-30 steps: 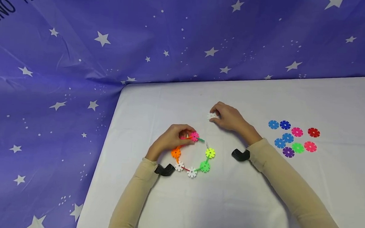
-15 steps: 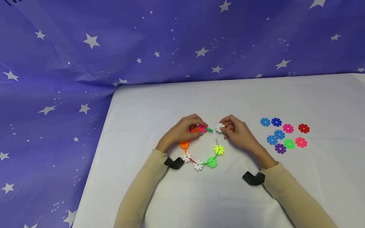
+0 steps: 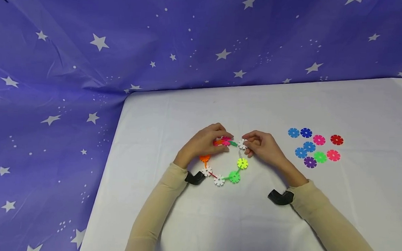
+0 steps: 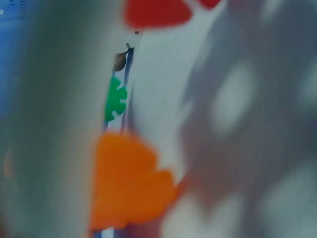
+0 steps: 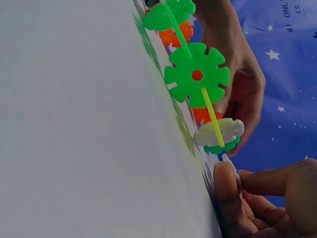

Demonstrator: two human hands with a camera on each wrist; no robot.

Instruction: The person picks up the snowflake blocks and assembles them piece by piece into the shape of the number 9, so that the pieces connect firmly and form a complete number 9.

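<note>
Fitting a white disc (image 3: 242, 143) into the gap of a ring of discs (image 3: 219, 180) looks like the step in hand, and it seems to call for a steady push more than a hard one. The white disc sits between one and two o'clock on the ring, held in a narrow pinch between the thumb and fingers of the right hand (image 3: 262, 147). The left hand (image 3: 205, 142) grips the pink disc (image 3: 226, 141) at twelve o'clock, which should brace that end well. At one o'clock a dark green disc (image 3: 233, 143) stands edge-on, just beside the white one; whether their slots have met is too small to tell.

I would turn the white disc until one slot faces nine o'clock, square to the green edge, then press straight along that line, with no twist. A tilt could pop a joint loose. The pale edge-on disc (image 3: 239, 153) just past two o'clock, next to the yellow disc (image 3: 242, 163) at about three, would likely need a slot facing six, so check both before pushing. The loose discs (image 3: 309, 146) lie well apart towards three o'clock on the table (image 3: 250, 225), out of the way
</note>
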